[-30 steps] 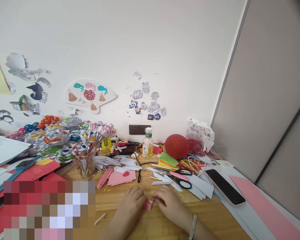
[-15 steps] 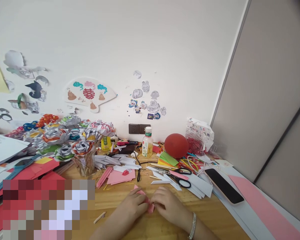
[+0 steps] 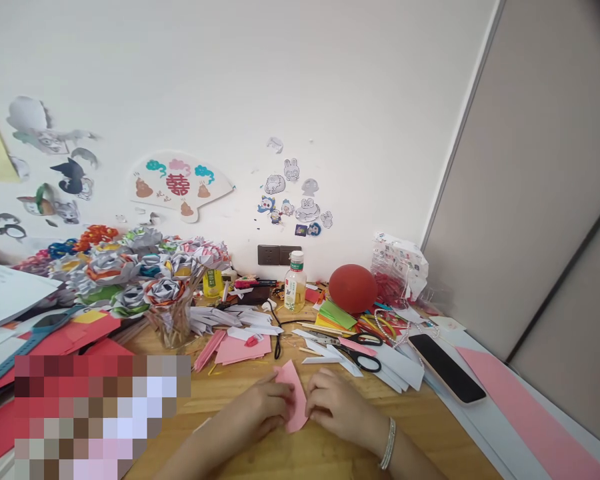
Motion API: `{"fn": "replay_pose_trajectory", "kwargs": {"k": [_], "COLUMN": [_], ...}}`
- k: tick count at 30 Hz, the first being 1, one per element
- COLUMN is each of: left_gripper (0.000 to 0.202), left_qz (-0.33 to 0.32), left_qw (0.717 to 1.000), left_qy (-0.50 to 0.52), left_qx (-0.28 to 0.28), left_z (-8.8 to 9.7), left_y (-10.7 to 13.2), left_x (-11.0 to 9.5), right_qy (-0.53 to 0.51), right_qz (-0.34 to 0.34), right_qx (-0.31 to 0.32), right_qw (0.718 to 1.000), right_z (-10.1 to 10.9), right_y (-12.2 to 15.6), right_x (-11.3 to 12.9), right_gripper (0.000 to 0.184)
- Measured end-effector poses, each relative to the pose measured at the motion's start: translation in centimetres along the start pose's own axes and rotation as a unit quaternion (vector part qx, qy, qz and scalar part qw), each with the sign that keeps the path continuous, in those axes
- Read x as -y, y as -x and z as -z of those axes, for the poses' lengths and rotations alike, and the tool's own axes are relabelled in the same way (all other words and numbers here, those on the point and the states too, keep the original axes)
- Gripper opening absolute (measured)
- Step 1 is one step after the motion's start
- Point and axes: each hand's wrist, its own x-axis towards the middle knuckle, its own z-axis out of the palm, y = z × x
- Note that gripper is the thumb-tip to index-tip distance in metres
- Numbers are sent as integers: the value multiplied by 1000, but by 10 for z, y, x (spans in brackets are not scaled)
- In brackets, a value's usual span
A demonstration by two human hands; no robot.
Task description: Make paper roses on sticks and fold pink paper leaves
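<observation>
A piece of pink paper [image 3: 293,380] stands out between my two hands, low over the wooden table [image 3: 280,460]. From the left, my left hand [image 3: 265,407] has its curled fingers on the paper's face and edge. My right hand [image 3: 333,405], with a silver bracelet at the wrist, pinches the right edge. Both hands' fingertips partly hide the paper, so its folds cannot be fully made out. Just beyond lies a stack of pink paper sheets [image 3: 243,349], with folded pink strips [image 3: 210,350] beside it.
Black-handled scissors [image 3: 365,350] lie among white paper strips, right of centre. A phone [image 3: 447,369] rests farther right. Behind stand a bottle [image 3: 295,283] and a red balloon [image 3: 353,289]. Paper flowers [image 3: 113,270] and a cup of sticks [image 3: 173,327] crowd the left.
The pink paper has gone from a narrow, slanting folded piece to a wider, more upright shape. My left hand has shifted slightly left, and the fingers of both hands have changed position along the edges.
</observation>
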Motion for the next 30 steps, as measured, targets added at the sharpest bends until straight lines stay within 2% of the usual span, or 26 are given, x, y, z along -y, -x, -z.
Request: {"fn": "replay_pose_trajectory", "kwargs": {"k": [4,9,13,18,23,30], "left_gripper": [19,14,13,12,11,10], "left_qz": [16,72,73,103,142,202], "left_qw": [998,994,990,982,981,974], "left_qy": [54,77,115,155,131,104], "left_qx": [19,9,25,23,17,2], "left_z": [-2,-5,-4,-5,-8,-10], "left_y": [1,4,4,2,0,-1], "left_x": [2,2,4,9,10,0], "right_qy": [-21,-62,-91,-110,-130,-128], "right_qz": [-10,-6,-25,-68,-86,-135], "right_qx": [31,47,36,0,-13,-10], "right_qw": [999,997,995,992,988,982], "right_z": [4,1,-6,-12,-16,-17], "right_y": [2,0,-2,-3,-4,-7], "right_x": [4,3,-2,-5,-4,1], "right_gripper": [11,10,5,11,10,9]}}
